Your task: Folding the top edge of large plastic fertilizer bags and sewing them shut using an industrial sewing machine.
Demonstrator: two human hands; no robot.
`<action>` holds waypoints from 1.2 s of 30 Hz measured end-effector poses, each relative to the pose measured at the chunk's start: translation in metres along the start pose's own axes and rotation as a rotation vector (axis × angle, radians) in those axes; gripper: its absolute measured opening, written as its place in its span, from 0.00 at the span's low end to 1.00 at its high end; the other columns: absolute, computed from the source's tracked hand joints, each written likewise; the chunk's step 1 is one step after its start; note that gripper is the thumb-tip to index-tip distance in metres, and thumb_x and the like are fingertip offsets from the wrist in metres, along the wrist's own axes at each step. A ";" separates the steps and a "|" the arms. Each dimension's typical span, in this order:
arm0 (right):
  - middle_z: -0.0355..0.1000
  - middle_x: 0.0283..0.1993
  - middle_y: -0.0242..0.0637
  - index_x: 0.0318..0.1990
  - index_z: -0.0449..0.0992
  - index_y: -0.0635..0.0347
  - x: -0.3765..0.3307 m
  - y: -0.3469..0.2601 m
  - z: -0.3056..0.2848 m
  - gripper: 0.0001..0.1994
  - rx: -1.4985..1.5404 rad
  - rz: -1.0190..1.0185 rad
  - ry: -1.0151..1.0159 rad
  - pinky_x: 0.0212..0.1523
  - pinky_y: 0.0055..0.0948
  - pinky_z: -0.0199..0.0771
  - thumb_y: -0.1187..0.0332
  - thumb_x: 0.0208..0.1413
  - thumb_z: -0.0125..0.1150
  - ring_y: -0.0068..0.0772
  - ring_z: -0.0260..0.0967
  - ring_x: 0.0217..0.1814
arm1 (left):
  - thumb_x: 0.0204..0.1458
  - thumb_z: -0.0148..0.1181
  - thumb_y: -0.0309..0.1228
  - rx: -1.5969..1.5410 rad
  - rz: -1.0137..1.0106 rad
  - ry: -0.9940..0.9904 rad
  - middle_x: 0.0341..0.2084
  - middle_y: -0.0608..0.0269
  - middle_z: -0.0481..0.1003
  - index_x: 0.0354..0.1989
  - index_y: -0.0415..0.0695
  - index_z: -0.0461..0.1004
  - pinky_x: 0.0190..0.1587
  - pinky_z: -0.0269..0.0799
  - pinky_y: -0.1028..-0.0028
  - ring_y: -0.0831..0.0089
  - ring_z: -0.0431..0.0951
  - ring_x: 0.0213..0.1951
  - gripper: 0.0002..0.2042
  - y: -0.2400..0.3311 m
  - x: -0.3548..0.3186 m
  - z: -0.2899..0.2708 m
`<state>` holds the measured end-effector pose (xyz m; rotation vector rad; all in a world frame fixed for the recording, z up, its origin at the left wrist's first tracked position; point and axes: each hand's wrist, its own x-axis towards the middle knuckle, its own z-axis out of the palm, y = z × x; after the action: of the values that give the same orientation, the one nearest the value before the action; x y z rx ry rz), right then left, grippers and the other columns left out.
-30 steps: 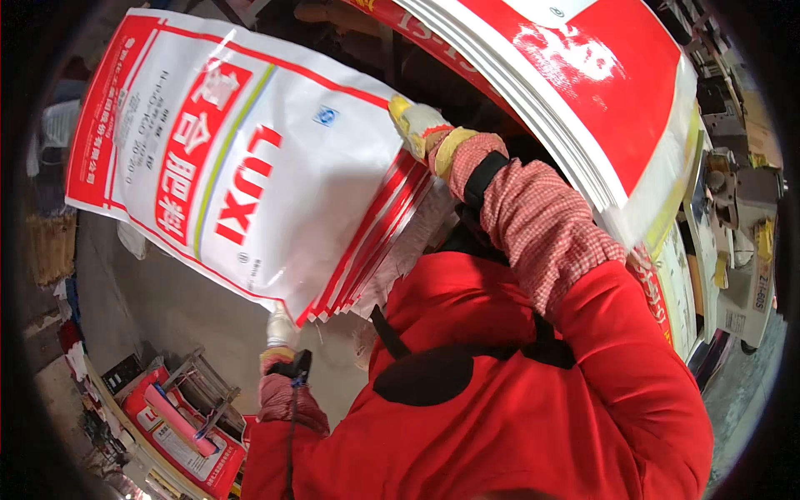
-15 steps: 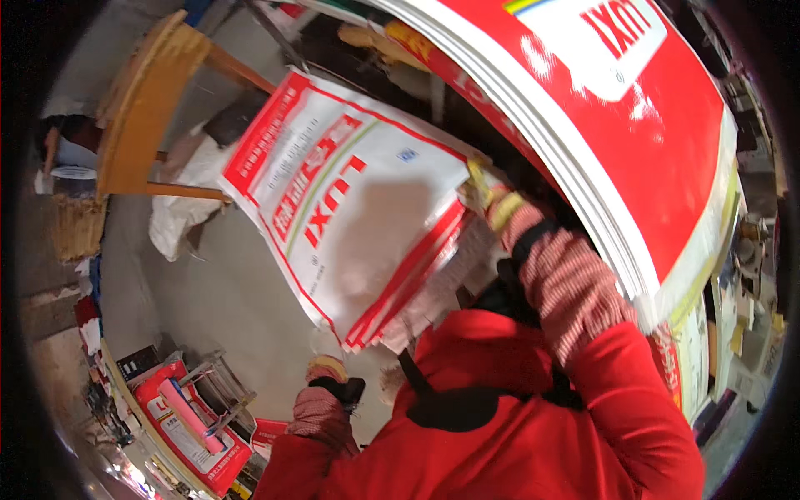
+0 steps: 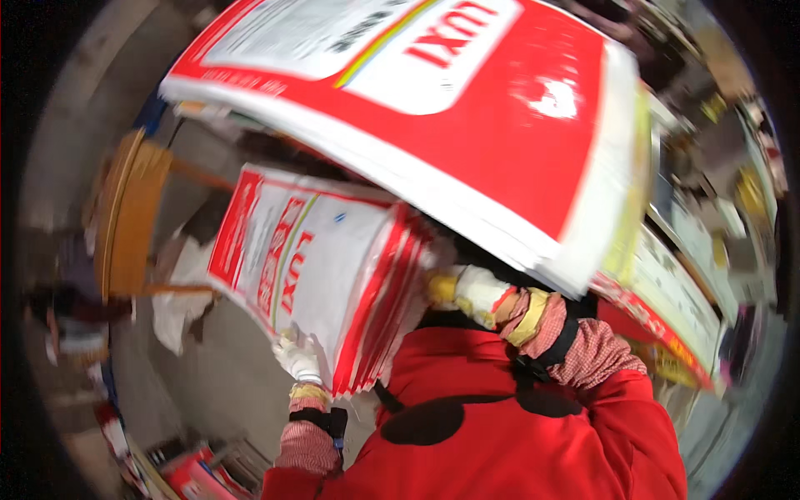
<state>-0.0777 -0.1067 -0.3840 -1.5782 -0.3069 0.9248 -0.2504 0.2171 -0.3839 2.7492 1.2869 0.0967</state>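
item: bundle of printed sacks (image 3: 321, 292), white with red borders, flat and stacked edge to edge, held upright at about 9 o'clock from the person's chest and partly tucked under the overhanging pile. change noted: half a second ago only the right hand was on the bundle and the left hand hung low and apart from it; now the left hand (image 3: 297, 357), in a pale glove, is up at the bundle's lower edge, at about 7 o'clock of it, fingers curled against the underside, though whether they are closed around the edge cannot be told. right hand (image 3: 467, 292), also gloved, sits at the bundle's 3 o'clock edge; its fingers are hidden behind the sacks, so their state cannot be told. the bundle has also swung from a slanted lie to a more upright one, nearer the body. reading: the weight now looks shared between both hands, so the bundle seems under firmer control for carrying or squaring up. item: large pile of red and white sacks (image 3: 500, 142), overhead at 12 to 2 o'clock, edges sagging. item: wooden chair (image 3: 125, 217), at 9 o'clock, on the grey floor (image 3: 225, 383). item: red jacket (image 3: 517, 425), at 5 o'clock.
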 end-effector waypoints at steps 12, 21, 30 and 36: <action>0.72 0.43 0.40 0.44 0.73 0.59 -0.161 -0.111 -0.034 0.17 -0.327 -0.229 -0.012 0.49 0.28 0.64 0.57 0.53 0.49 0.35 0.68 0.46 | 0.31 0.65 0.39 -0.416 1.642 0.096 0.45 0.54 0.66 0.38 0.42 0.71 0.47 0.61 0.62 0.56 0.65 0.46 0.23 0.404 -0.104 -0.146; 0.69 0.29 0.39 0.38 0.69 0.63 -0.205 -0.121 -0.123 0.14 0.686 -0.322 0.699 0.26 0.24 0.70 0.61 0.50 0.56 0.29 0.68 0.26 | 0.30 0.58 0.24 -0.480 1.846 0.153 0.24 0.66 0.69 0.20 0.45 0.68 0.37 0.63 0.66 0.65 0.70 0.32 0.06 0.415 -0.103 -0.164; 0.70 0.27 0.34 0.34 0.71 0.63 -0.143 -0.157 -0.186 0.13 0.617 -0.058 0.790 0.19 0.26 0.73 0.61 0.48 0.60 0.27 0.68 0.21 | 0.32 0.59 0.26 -0.154 2.132 0.301 0.30 0.71 0.70 0.22 0.46 0.69 0.41 0.65 0.65 0.69 0.70 0.36 0.06 0.412 -0.103 -0.181; 0.73 0.27 0.44 0.33 0.77 0.61 -0.110 -0.149 -0.205 0.21 0.020 -0.061 0.847 0.32 0.31 0.69 0.50 0.49 0.52 0.35 0.72 0.29 | 0.37 0.63 0.30 -0.569 1.436 -0.186 0.29 0.55 0.73 0.26 0.37 0.71 0.38 0.68 0.73 0.68 0.74 0.31 0.11 0.448 -0.097 -0.182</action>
<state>0.0397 -0.2882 -0.2117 -1.7815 0.2525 0.1546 0.0107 -0.1305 -0.1504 2.4276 -0.7938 0.2392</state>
